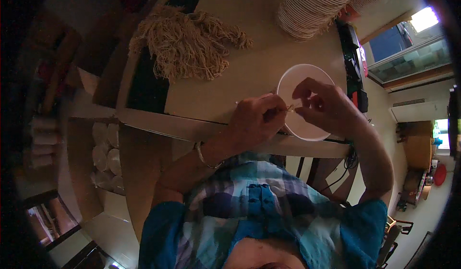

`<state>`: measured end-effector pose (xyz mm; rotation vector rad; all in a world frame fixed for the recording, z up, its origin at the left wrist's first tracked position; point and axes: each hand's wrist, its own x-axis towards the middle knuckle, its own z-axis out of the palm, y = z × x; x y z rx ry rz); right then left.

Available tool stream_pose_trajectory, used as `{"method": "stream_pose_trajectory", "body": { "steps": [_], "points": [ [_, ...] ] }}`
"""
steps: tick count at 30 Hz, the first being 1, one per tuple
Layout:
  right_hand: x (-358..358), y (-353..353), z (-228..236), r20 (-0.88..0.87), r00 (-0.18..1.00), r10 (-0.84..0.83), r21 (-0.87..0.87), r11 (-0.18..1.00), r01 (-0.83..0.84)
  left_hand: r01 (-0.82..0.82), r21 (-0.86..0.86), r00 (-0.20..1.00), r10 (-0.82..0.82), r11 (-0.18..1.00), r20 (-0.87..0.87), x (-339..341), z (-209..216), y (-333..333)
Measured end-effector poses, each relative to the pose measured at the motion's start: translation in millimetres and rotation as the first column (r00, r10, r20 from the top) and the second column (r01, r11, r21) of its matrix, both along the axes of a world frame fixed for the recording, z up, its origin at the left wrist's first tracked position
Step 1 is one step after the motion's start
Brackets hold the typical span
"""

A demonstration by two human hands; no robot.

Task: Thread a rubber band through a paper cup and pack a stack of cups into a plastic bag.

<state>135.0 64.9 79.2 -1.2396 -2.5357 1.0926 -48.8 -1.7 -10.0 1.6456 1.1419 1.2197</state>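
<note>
Both hands met above a round white shallow bowl (307,125) near the front edge of a beige flat tabletop (249,72). Left hand (254,120) pinched narrow on a short beige piece of twine (290,107), with a thin pale stick or needle (252,99) seeming to pass under the fingers, too small to tell for sure. Right hand (324,103) also closed narrow, fingertips pinching the other end of the same twine. Probably very light and soft, limp and easy to fray; best taken near the ends, with fingertips only. Further back, a loose heap of tan fibre cords (187,41), and a tall leaning stack of white paper cups (312,5). Thin metal bangle (206,158) on the left wrist.
</note>
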Motion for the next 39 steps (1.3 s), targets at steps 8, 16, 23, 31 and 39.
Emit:
{"method": "stream_pose_trajectory", "body": {
  "steps": [8, 16, 23, 31, 39],
  "points": [
    [-0.5, -10.7, -17.1, -0.054, 0.996, -0.073, -0.125, 0.99, 0.066, -0.027, 0.035, 0.999, 0.026, 0.999, 0.036, 4.3, -0.6, -1.2],
    [-0.5, -11.0, -19.7, -0.203, 0.979, -0.035, 0.099, 0.994, 0.056, -0.025, 0.016, 1.0, 0.025, 1.0, -0.005, 3.6, 0.3, -2.1],
    [1.1, -13.1, -10.8, -0.147, 0.971, -0.189, -0.161, 0.973, 0.165, -0.034, 0.036, 0.999, 0.034, 0.999, -0.016, 1.2, -0.2, -1.6],
    [-6.3, -18.8, 6.8, -0.262, 0.964, -0.049, 0.096, 0.992, 0.077, -0.049, -0.014, 0.999, 0.049, 0.999, -0.016, 1.1, -0.5, -2.5],
    [-6.0, -17.1, -12.2, -0.129, 0.991, 0.044, 0.209, 0.978, -0.016, -0.051, 0.013, 0.999, 0.051, 0.999, -0.011, 2.7, -2.9, -1.6]
  ]
}}
